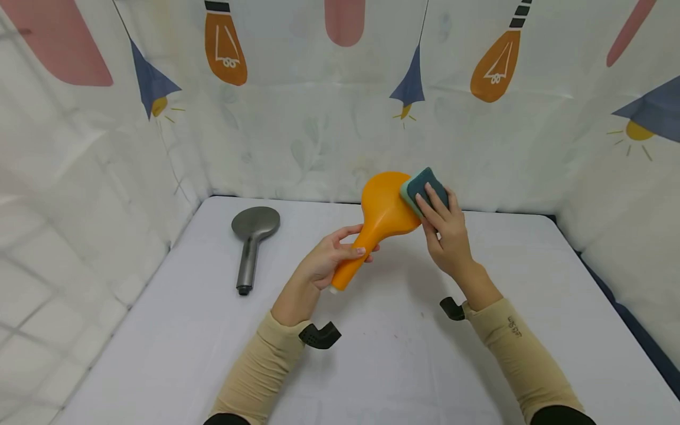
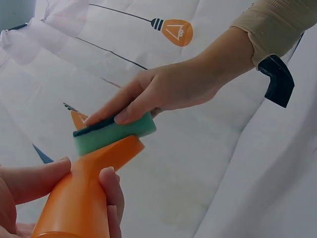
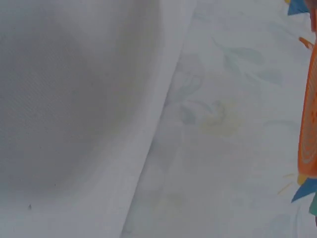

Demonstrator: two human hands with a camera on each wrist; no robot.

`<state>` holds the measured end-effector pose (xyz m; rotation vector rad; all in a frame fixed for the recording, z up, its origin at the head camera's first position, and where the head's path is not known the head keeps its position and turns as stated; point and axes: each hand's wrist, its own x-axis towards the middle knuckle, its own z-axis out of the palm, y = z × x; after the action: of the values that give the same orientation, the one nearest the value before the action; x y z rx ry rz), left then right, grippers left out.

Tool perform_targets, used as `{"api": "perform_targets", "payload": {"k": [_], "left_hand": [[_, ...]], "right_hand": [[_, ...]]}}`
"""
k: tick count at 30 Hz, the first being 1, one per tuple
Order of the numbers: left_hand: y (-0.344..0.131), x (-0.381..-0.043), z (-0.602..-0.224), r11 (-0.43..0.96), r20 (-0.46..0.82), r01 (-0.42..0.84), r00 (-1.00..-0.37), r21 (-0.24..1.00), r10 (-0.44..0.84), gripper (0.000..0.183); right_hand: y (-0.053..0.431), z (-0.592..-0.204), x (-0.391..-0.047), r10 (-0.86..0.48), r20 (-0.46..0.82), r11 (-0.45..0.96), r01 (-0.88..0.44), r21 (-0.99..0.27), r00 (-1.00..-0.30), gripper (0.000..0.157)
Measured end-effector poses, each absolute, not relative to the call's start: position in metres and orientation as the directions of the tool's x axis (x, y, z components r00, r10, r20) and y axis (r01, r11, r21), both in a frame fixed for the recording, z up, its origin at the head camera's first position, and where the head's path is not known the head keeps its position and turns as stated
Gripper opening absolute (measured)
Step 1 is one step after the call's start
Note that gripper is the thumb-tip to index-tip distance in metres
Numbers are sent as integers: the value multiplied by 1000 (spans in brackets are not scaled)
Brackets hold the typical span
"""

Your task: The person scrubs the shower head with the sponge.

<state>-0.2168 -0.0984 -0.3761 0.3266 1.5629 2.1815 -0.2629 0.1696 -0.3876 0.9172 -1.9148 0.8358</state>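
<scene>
Two holds at once: gripping orange shower head (image 1: 385, 206) by handle in left hand (image 1: 330, 260), pinching sponge (image 1: 418, 182) in right hand (image 1: 449, 237) against broad end. Apparently mid-wipe; cannot tell amount left. Not touching grey shower head (image 1: 256, 223), lying left of left hand.

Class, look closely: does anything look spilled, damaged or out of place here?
A few faint reddish specks on the white tablecloth, between the beige sleeves, look odd against the plain fabric; whether they are stains, I cannot tell. Nothing else stands out: the orange shower head, sponge and grey shower head show no visible damage.
</scene>
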Motion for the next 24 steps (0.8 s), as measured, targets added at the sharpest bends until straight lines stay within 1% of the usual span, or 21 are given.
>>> {"api": "perform_targets", "payload": {"k": [2, 5, 7, 9, 12, 13, 16, 19, 21, 24], "left_hand": [[-97, -217, -376, -257, -63, -203, -882, 945, 468, 55], [-94, -216, -378, -236, -76, -205, -884, 950, 462, 54], [-93, -216, -379, -219, -83, -204, -884, 954, 459, 53], [-91, -216, -379, -204, -82, -195, -885, 959, 459, 53], [-91, -216, -380, -202, -68, -180, -883, 963, 465, 53], [-90, -216, -380, -202, -60, -174, -881, 964, 468, 53], [-89, -216, -381, -197, -56, -171, -875, 965, 481, 53], [-87, -214, -382, -180, -64, -171, -871, 969, 487, 53], [-87, -214, -382, -172, -73, -177, -872, 969, 484, 52], [-85, -215, -384, -162, -77, -173, -877, 971, 474, 52]], "right_hand": [[164, -388, -257, -367, 858, 555, -825, -108, -359, 37], [156, -389, -247, -490, 806, 556, -831, -4, -332, 39], [153, -389, -245, -538, 781, 553, -832, 44, -316, 39], [154, -388, -246, -552, 771, 560, -826, 62, -317, 38], [164, -385, -256, -527, 774, 591, -806, 36, -352, 39], [167, -384, -260, -507, 776, 607, -794, 13, -375, 39], [177, -380, -270, -419, 776, 664, -742, -93, -472, 40], [177, -377, -271, -357, 763, 696, -698, -168, -539, 44], [172, -377, -267, -360, 756, 698, -696, -170, -546, 45], [158, -380, -259, -420, 755, 671, -733, -115, -504, 45]]}}
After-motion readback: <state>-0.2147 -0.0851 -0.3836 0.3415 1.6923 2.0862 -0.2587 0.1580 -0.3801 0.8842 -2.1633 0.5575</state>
